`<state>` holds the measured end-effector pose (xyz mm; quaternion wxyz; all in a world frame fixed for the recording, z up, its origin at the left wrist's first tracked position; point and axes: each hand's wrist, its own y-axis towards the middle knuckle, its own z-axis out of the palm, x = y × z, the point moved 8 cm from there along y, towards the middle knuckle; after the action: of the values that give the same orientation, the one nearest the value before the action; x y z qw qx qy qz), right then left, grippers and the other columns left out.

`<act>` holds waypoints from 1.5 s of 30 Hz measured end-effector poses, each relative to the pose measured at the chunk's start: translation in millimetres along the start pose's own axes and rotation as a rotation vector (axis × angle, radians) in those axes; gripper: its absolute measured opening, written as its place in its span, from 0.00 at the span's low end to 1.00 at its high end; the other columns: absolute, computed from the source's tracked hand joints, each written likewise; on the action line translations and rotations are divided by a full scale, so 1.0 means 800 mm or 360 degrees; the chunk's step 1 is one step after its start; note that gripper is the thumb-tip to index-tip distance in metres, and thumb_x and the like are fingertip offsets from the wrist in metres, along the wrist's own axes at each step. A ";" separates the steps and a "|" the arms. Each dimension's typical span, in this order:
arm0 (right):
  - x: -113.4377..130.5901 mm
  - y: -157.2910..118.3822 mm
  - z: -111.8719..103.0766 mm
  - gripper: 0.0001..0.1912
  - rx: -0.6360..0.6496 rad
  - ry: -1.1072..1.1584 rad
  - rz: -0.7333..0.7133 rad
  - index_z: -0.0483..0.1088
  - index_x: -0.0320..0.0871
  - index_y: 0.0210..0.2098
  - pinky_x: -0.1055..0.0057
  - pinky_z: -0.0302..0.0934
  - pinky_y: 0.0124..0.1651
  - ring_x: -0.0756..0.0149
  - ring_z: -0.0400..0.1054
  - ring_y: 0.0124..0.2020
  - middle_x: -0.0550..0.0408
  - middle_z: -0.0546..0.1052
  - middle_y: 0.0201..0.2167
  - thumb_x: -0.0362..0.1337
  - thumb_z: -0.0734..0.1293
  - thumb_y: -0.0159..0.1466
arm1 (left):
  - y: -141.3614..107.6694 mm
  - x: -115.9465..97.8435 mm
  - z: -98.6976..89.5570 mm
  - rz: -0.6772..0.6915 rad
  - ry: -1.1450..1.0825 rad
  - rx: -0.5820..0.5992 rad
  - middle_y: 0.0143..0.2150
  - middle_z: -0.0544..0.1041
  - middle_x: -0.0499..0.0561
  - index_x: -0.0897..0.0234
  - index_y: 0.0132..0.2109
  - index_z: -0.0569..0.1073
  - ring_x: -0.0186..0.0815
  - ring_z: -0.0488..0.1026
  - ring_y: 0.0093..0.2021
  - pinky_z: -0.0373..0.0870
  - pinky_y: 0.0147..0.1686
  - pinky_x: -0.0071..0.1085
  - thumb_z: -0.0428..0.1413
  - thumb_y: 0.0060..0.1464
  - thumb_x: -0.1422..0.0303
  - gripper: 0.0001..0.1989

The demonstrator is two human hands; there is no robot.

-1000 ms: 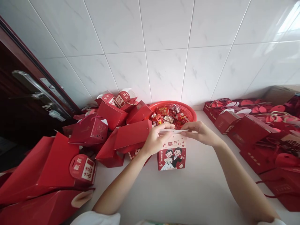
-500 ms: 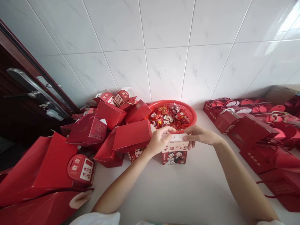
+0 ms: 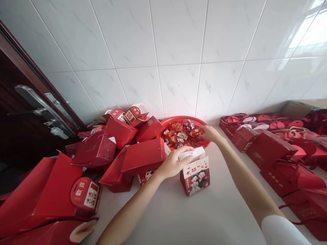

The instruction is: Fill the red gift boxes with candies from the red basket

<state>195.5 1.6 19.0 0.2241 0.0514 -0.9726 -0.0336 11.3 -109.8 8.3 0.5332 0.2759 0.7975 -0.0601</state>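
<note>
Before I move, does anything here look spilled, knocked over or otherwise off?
The heaped boxes on your left look untidy: they lie at mixed angles, some tipped over, whereas the lined-up boxes on your right sit more orderly. I see no spill; the visible sweets are inside the red basket.

Head-worn camera looks forward and down over both hands (image 3: 174, 164), fairly near.
</note>
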 end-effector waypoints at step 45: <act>0.067 -0.020 0.012 0.18 0.0010 0.1550 -0.0480 0.75 0.44 0.44 0.64 0.71 0.42 0.61 0.77 0.37 0.50 0.81 0.40 0.52 0.66 0.67 | 0.026 -0.017 -0.108 0.0060 -0.0363 -0.0903 0.45 0.82 0.55 0.65 0.46 0.80 0.40 0.79 0.42 0.74 0.40 0.32 0.66 0.51 0.58 0.19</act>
<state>144.6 -20.2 32.3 0.6440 0.2015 -0.7372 -0.0346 -44.6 -63.6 60.9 0.6762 0.1222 0.7120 0.1443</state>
